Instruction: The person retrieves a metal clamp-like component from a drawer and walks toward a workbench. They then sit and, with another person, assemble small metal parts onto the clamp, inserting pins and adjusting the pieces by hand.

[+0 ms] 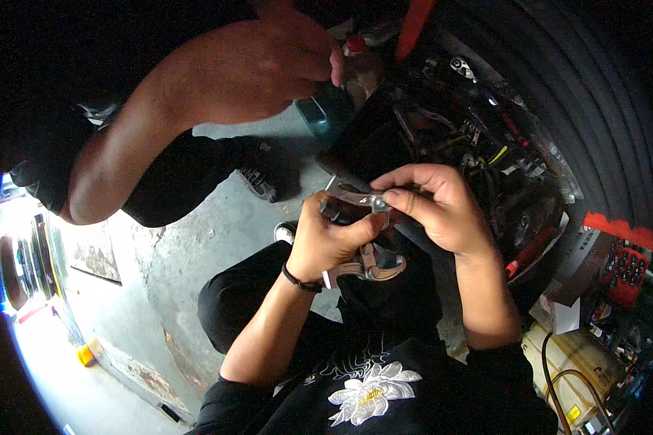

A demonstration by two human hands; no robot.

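Observation:
My left hand (332,239) is closed around a metal part (382,272) with curved, brownish-silver arms and flat end plates. Its thumb presses across the middle of the part, and a dark band circles the wrist. From the right, my right hand (439,210) pinches the part's upper end with thumb and forefinger, beside a small round shiny piece (379,204). I cannot tell exactly what kind of part this is. The fingers of my left hand hide some of its middle. Both hands hold it up in front of my knees.
Another person's hand (268,69) reaches in at the top, close to a red-capped bottle (355,46) and a teal container (325,112). Tools and cables (486,138) lie jumbled at right, near a red socket tray (622,272) and a beige box (584,362).

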